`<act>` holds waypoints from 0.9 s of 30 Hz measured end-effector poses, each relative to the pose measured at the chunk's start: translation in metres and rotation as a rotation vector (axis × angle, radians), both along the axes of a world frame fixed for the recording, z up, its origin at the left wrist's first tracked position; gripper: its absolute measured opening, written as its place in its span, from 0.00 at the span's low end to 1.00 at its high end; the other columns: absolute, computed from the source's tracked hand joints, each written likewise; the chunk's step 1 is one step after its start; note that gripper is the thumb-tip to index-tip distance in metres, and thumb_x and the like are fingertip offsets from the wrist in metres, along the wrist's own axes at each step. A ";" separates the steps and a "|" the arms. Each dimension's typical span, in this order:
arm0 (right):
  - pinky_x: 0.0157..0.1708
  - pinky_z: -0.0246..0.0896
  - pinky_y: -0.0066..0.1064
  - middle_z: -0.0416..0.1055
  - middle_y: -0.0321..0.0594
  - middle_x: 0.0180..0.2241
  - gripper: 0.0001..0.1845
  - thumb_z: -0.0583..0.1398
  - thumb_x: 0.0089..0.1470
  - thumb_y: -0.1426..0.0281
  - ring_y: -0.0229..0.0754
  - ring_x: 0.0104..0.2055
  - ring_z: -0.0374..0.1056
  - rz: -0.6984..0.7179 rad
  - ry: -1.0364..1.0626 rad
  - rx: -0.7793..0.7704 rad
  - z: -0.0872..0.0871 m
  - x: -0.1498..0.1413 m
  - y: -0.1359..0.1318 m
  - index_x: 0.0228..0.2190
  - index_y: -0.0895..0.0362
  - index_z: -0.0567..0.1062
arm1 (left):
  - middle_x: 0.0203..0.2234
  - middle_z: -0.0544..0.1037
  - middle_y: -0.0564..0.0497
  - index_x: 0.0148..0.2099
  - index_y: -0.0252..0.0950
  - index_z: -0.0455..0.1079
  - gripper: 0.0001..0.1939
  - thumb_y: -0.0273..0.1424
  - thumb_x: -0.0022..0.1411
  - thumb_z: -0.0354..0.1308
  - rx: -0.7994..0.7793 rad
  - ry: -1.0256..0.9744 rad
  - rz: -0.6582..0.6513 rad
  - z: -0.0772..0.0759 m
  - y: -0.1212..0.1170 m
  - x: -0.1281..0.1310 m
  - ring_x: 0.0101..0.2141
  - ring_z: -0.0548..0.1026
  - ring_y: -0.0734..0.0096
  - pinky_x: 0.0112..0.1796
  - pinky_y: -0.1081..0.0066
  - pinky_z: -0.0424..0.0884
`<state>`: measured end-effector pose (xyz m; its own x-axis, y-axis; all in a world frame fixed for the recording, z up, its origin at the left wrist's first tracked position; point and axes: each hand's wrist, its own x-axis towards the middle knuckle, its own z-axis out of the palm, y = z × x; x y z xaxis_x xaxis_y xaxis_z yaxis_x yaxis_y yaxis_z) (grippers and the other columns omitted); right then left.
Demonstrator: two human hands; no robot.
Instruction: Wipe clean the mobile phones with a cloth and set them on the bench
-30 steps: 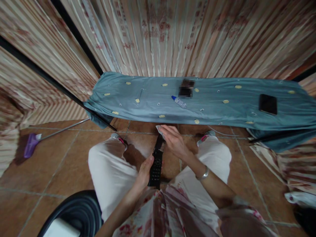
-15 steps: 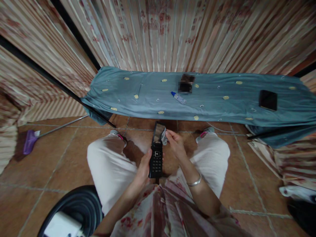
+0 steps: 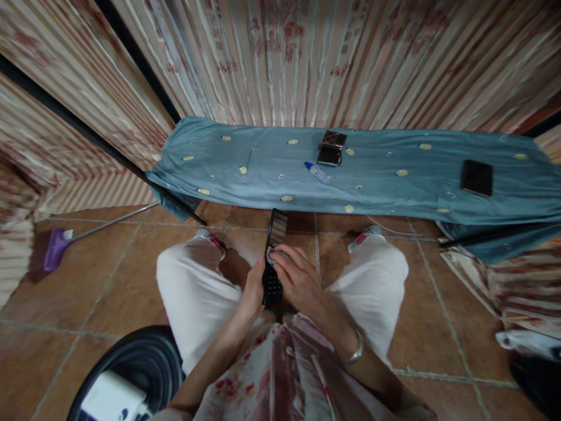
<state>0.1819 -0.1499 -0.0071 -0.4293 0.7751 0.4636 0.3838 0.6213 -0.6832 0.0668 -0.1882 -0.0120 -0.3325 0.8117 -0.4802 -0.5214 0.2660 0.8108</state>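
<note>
A black flip phone (image 3: 273,286), unfolded, lies in my left hand (image 3: 253,287), which grips it along its left edge. My right hand (image 3: 300,275) pinches a small grey cloth (image 3: 270,255) and presses it onto the phone around the hinge and the top of the keypad. The fingers cover part of the keys and most of the cloth. Above them the phone's screen half stands up, tilted. Farther off, on a blue-green cloth-covered bench (image 3: 263,190), lie a clear tube with a blue cap (image 3: 321,173) and a compact-like folded black item (image 3: 331,151).
A black smartphone (image 3: 477,178) lies on the bench's right side. At left are a purple-headed broom (image 3: 55,248) and black poles (image 3: 74,120). A round black basin (image 3: 149,339) holds a white box (image 3: 113,396). Striped curtains (image 3: 272,64) hang behind the bench.
My right hand has brought the cloth down from the phone's screen, off its right edge, and onto the hinge and upper keys. My left hand keeps its hold on the phone.
</note>
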 end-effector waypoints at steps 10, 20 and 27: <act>0.48 0.67 0.38 0.72 0.44 0.43 0.14 0.52 0.62 0.74 0.44 0.46 0.66 0.013 0.010 -0.025 -0.004 0.000 -0.001 0.45 0.55 0.75 | 0.30 0.78 0.49 0.35 0.32 0.74 0.28 0.54 0.47 0.62 0.026 0.096 -0.011 -0.008 -0.005 -0.008 0.37 0.74 0.64 0.41 0.68 0.68; 0.47 0.68 0.39 0.73 0.43 0.43 0.15 0.51 0.63 0.73 0.43 0.45 0.68 -0.063 0.031 0.033 -0.011 0.003 0.002 0.47 0.54 0.74 | 0.31 0.79 0.49 0.38 0.33 0.74 0.27 0.54 0.50 0.60 0.058 0.087 -0.032 0.004 -0.008 -0.009 0.38 0.75 0.63 0.40 0.68 0.69; 0.49 0.67 0.40 0.73 0.46 0.44 0.16 0.50 0.63 0.73 0.44 0.47 0.67 -0.036 0.038 0.105 0.007 -0.014 -0.001 0.48 0.55 0.73 | 0.35 0.80 0.47 0.37 0.33 0.75 0.27 0.53 0.48 0.62 0.057 0.122 0.018 -0.005 -0.009 -0.007 0.45 0.73 0.58 0.46 0.64 0.67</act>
<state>0.1679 -0.1508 -0.0005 -0.3822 0.7362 0.5586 0.3821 0.6763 -0.6298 0.0601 -0.1977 -0.0167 -0.4005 0.8299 -0.3883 -0.4226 0.2088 0.8820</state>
